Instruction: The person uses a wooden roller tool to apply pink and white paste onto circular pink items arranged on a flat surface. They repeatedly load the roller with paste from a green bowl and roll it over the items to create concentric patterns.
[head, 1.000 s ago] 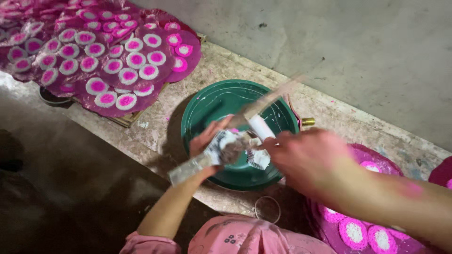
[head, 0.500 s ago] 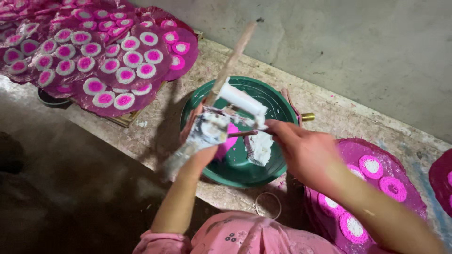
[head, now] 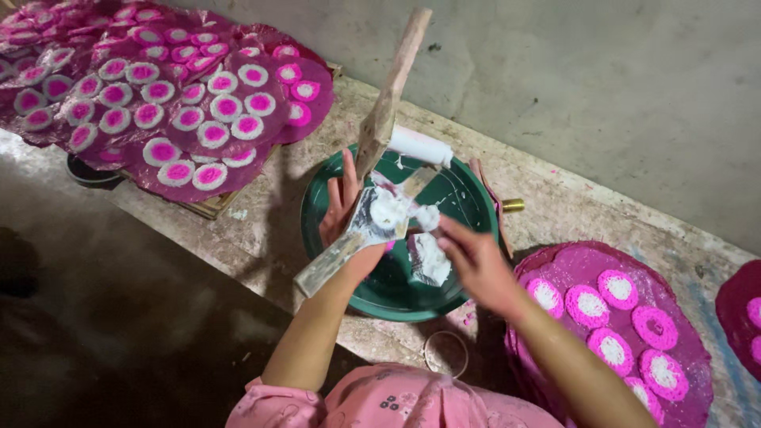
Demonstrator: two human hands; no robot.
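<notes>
My left hand (head: 342, 208) grips a paste-smeared wooden tool (head: 372, 218) over a round green basin (head: 472, 208). A long wooden stick (head: 394, 78) of the tool points up and away from me. My right hand (head: 478, 268) reaches in from the right, and its fingertips pinch a lump of white paste (head: 428, 215) at the tool's end. More white paste (head: 429, 259) lies in the basin's bottom. A white cylinder (head: 420, 146) rests on the basin's far rim.
The basin stands on a worn concrete ledge (head: 261, 230). Magenta sheets with several white-and-pink discs (head: 182, 103) cover the far left. Another such sheet (head: 610, 317) lies at the right. A brass-coloured fitting (head: 512, 205) sticks out behind the basin. A wire ring (head: 445, 353) lies near me.
The tool has swung from lying low across the basin to standing more upright. My right hand has shifted from the stick's upper end down to the paste at its lower end.
</notes>
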